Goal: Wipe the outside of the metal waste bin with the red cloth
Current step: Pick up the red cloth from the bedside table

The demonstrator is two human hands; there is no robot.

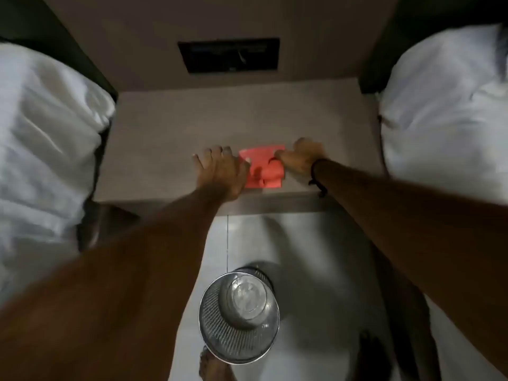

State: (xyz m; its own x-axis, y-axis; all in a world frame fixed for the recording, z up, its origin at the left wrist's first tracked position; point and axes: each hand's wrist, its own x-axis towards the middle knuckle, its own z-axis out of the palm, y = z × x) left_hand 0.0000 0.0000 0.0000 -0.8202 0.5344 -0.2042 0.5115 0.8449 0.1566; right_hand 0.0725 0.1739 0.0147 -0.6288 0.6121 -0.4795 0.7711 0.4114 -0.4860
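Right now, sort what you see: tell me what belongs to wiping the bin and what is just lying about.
For the job:
red cloth, on the bedside shelf
metal bin, on the floor
left hand, at the cloth's edge
right hand, pinching the cloth

Just there:
white bedding, left
white bedding, right
dark wall panel

Dim room between two beds

A grey-brown nightstand (165,138) sits between white bedding (41,133); a dark wall panel (228,55) lies beyond, pale tiled floor (316,243) below.
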